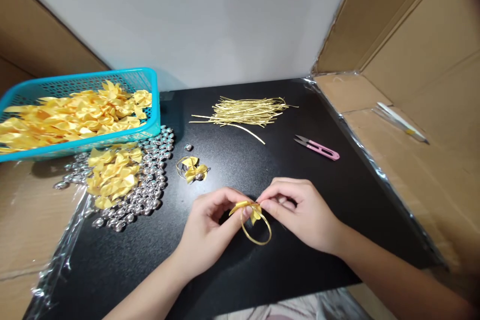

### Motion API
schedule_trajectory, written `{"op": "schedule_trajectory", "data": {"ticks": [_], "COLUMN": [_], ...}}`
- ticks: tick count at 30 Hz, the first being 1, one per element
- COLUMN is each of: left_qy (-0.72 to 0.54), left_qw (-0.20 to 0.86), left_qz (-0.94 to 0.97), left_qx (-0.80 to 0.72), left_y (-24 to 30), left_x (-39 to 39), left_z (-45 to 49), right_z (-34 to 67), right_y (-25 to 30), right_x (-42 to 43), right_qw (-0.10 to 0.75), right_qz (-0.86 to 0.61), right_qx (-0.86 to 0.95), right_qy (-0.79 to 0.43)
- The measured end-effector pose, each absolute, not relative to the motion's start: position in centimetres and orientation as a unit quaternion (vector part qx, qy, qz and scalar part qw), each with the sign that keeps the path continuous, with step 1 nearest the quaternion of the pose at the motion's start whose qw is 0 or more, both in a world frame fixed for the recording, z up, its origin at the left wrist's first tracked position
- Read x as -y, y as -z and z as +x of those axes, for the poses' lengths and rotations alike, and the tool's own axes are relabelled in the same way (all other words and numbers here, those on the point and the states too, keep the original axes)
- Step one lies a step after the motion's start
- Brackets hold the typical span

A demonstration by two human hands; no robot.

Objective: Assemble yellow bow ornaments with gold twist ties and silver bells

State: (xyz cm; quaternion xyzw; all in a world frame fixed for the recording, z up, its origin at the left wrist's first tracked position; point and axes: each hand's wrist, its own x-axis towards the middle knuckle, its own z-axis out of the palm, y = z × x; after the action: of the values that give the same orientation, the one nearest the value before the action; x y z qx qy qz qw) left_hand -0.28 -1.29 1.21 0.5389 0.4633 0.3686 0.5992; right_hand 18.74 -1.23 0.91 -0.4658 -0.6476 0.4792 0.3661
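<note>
My left hand (215,222) pinches a yellow ribbon bow (255,214) between thumb and fingers, above the front middle of the black table. From the bow hangs a loop of gold cord (258,243). My right hand (300,212) is closed too, its thumb and index fingertip meeting at the bow's right edge, where the cord seems to be; the exact grip is partly hidden. Behind my left hand lies a bow with a small silver bell and a cord loop (195,170). A single silver bell (188,147) rests just beyond it.
At the left, a blue basket (155,105) holds many yellow bows. In front of it, more bows (114,175) lie among silver bells (150,200). Cut gold cords (249,111) are piled at the back, pink thread snips (318,148) at the right. Cardboard walls (423,25) flank the table.
</note>
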Motion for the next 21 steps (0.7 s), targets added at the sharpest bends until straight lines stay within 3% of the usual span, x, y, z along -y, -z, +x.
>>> {"op": "schedule_trajectory", "data": {"ticks": [9,21], "left_qy": [-0.416,-0.505], "left_qw": [0.723,0.744], "left_qz": [0.379,0.275], "left_qx": [-0.4,-0.341], "left_y": [-1.0,-1.8], "left_x": [0.6,0.1], "left_z": [-1.2,-2.4], "right_z": [21.9,22.4], "right_y": [-1.7,-1.7], "right_x": [-0.9,-0.8], "right_qw": [0.31,0.341], "right_qz": [-0.487,-0.486], "right_qx": [0.76,0.71], "right_qy": [-0.3,-0.379]}}
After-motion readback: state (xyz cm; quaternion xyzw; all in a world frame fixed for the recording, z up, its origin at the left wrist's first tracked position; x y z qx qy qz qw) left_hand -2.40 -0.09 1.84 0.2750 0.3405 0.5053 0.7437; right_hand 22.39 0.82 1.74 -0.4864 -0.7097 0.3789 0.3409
